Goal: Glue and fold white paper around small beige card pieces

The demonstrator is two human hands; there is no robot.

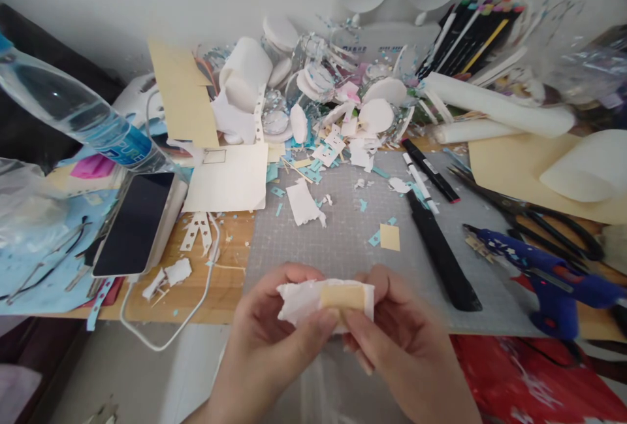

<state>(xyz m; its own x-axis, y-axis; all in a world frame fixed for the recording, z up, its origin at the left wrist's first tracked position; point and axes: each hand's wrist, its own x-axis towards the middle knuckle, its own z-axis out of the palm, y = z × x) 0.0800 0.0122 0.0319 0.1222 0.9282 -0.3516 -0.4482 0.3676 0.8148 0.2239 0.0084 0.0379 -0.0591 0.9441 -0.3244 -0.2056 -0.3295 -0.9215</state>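
Near the mat's front edge, my left hand (284,339) grips the left and lower side of a torn white paper piece (298,300). A tan paper strip (343,296) lies on the right part of that white piece. My right hand (396,339) pinches the right side, its thumb pressing the strip's lower edge beside my left thumb. Fingers behind the paper are partly hidden. Beyond the hands, a small tan square (390,237) and a torn white scrap (304,203) lie on the grey cutting mat (337,241).
On the right are a black cutter (443,254), scissors (543,218), a blue glue gun (543,274) and markers (431,170). Left stand a phone (134,223), a white cable (196,313) and a water bottle (73,104). White foam discs (376,115) and scraps crowd the back.
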